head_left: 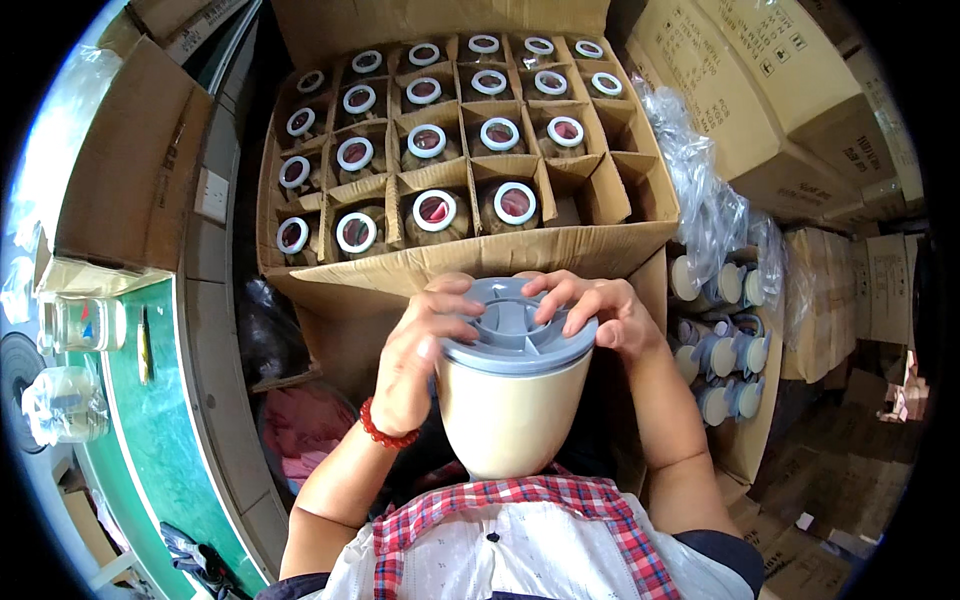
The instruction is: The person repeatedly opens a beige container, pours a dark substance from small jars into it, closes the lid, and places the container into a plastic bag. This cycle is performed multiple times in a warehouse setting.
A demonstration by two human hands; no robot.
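A cream-coloured container (510, 415) with a grey-blue lid (515, 330) stands upright close to my chest. My left hand (420, 350) grips the lid's left rim, with a red bead bracelet on that wrist. My right hand (600, 310) curls over the lid's right rim, fingers spread on its top. Beyond my hands stands an open cardboard box (470, 255) with divider cells, most of them holding jars (435, 212) with white rings on top. The cells at the box's right side hold nothing.
A smaller box to the right holds several cream containers with grey-blue lids (715, 350) beside crumpled clear plastic (700, 190). Stacked cartons (780, 90) fill the right. A green-topped table (160, 430) with a glass jar (85, 325) lies at the left.
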